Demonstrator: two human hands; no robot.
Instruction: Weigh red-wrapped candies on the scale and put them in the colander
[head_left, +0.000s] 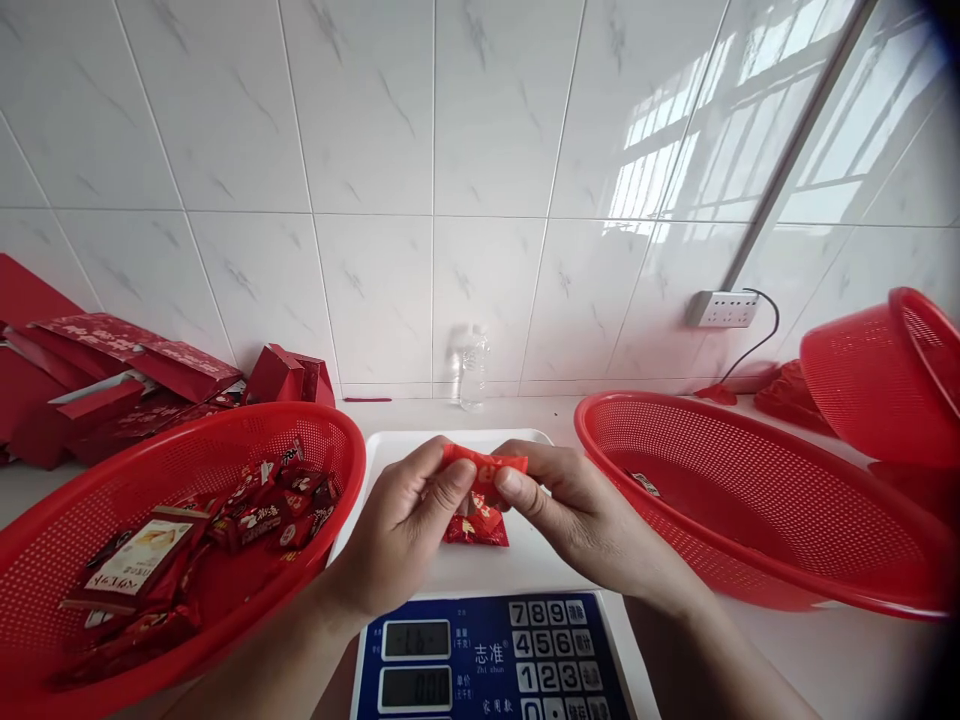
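Note:
My left hand [409, 525] and my right hand [566, 510] come together over the white pan [390, 465] of a kitchen scale. Between them they pinch a small red candy packet [487, 464], the thumbs pressing on its near face at both ends. Below the fingers, another red packet [476, 528] with gold print lies on the pan, partly hidden by my hands. Nearest to me is the scale's blue panel [491, 655], with two grey displays and number keys.
A red basket [349, 470] with wrapped snacks stands at left. Another red basket [750, 410], holding one small packet [645, 484], is at right. Red boxes [142, 370], a clear bottle [474, 368], a power strip [724, 309] and a tilted basket [855, 370] are further back.

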